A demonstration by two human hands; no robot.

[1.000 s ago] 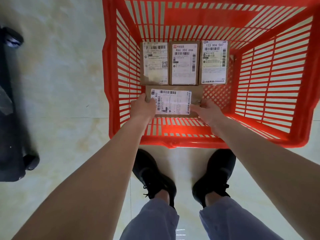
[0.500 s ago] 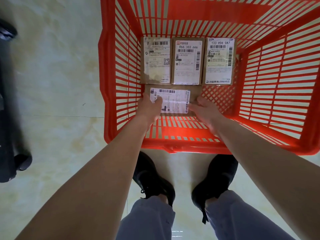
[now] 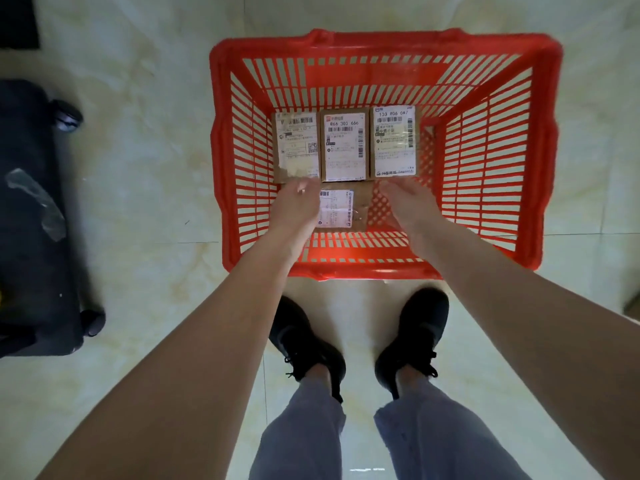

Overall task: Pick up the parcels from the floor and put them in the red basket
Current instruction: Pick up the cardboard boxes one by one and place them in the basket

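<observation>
The red basket (image 3: 540, 147) stands on the tiled floor in front of my feet. Three labelled cardboard parcels lie in a row along its far bottom: left parcel (image 3: 298, 147), middle parcel (image 3: 345, 148), right parcel (image 3: 394, 142). A fourth parcel (image 3: 341, 209) lies flat in front of them, its white label up. My left hand (image 3: 299, 206) hovers over that parcel's left end, fingers loosely apart and empty. My right hand (image 3: 408, 202) is above the basket bottom just right of it, also open and empty.
A black wheeled suitcase (image 3: 31, 216) lies on the floor at the left. My two black shoes (image 3: 304, 344) stand just behind the basket's near rim. A dark object (image 3: 17, 22) sits in the top left corner. Pale floor tiles (image 3: 145, 161) surround the basket.
Both hands let go of the fourth parcel and lifted away from it; it now rests on the basket bottom. My head has risen, so the whole basket shows.
</observation>
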